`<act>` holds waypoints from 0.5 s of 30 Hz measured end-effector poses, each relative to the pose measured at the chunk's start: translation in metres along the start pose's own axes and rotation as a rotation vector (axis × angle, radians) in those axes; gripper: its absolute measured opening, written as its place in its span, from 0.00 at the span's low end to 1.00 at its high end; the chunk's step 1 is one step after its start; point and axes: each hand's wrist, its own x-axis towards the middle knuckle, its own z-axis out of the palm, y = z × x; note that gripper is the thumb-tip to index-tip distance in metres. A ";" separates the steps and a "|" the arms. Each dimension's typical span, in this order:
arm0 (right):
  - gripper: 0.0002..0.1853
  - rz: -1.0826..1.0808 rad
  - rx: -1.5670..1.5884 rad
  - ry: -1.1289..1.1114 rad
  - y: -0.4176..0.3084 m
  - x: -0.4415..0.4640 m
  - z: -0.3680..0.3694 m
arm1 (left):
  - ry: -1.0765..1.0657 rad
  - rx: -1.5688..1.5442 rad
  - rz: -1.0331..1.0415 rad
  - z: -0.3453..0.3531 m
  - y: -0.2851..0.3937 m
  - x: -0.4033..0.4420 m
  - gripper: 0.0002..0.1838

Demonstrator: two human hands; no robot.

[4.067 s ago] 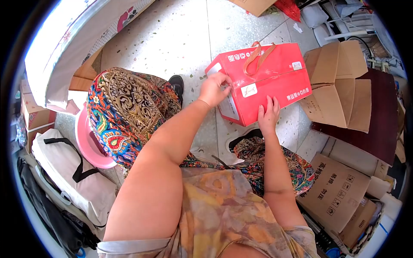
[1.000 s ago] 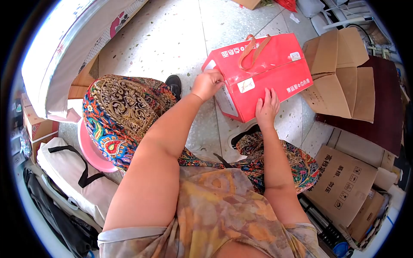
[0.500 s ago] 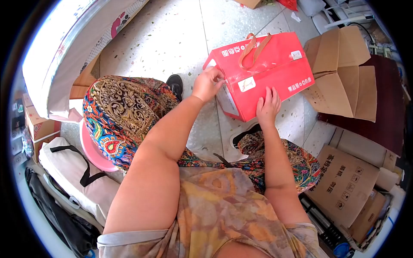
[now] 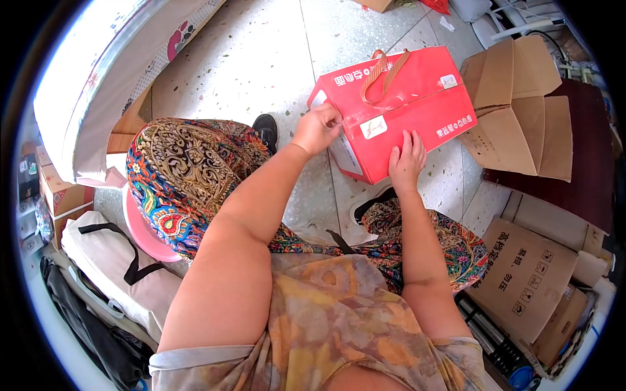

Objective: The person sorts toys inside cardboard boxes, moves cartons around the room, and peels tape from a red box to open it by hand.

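A red gift carton [image 4: 417, 104] with white printed characters sits on the floor before me, its top closed. Two brown ribbon handles [image 4: 385, 75] stick up from it, and a white label [image 4: 373, 128] is stuck near its left end. Clear tape seems to run along the top seam. My left hand [image 4: 317, 128] is at the carton's left edge, thumb and fingers pinched together by the end of that seam; what they pinch is too small to make out. Flat against the near side, with fingers stretched out, lies my right hand [image 4: 407, 159].
An opened brown cardboard box [image 4: 515, 111] stands right of the carton, above a dark red board [image 4: 580, 153]. Flattened cardboard [image 4: 521, 277] leans at the lower right. To my left are a pink basin [image 4: 145, 228] and a white bag [image 4: 120, 264] with black straps.
Almost nothing differs. My left hand keeps its pinch at the carton's edge, my right hand stays flat on it, and the view has shifted very slightly.
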 end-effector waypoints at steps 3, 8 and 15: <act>0.24 -0.006 -0.005 0.003 -0.001 0.001 0.000 | -0.001 0.042 -0.107 0.002 0.003 0.001 0.04; 0.24 0.011 0.014 -0.027 -0.001 0.002 -0.001 | -0.194 -0.170 -0.433 -0.005 0.000 0.007 0.03; 0.24 0.008 0.030 -0.019 -0.001 0.002 0.000 | -0.020 0.038 -0.162 -0.006 0.001 0.001 0.07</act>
